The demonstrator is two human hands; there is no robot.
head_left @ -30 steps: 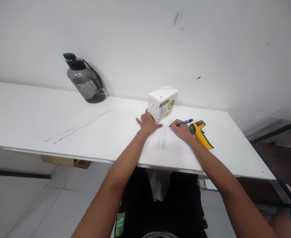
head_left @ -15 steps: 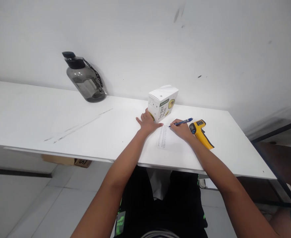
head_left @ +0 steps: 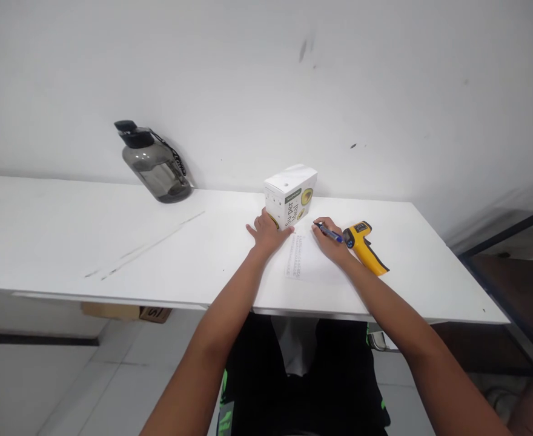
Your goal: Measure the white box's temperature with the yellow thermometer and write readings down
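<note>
A white box (head_left: 292, 192) with avocado pictures and the words "Su-per Meal" stands upright on the table. My left hand (head_left: 270, 234) lies at its lower left corner, fingers spread, the thumb stretched along the paper in front of the box. A white sheet of paper (head_left: 314, 260) lies on the table, with columns of small handwriting on its left part. My right hand (head_left: 329, 242) is closed around a blue pen (head_left: 329, 232) and rests on the sheet's right part. Just right of that hand lies a yellow and black infrared thermometer (head_left: 367, 249).
A grey see-through water bottle (head_left: 155, 166) with a black lid stands against the wall at the back left. The white table (head_left: 125, 242) has dark streaks on its left part. Below its edge sits a cardboard box (head_left: 112, 310). A dark metal frame (head_left: 507, 233) stands at the right.
The pen has tipped over, its rear end now lower and pointing toward me, and my right hand has shifted slightly. My left hand stays by the box. The whole view has shifted slightly.
</note>
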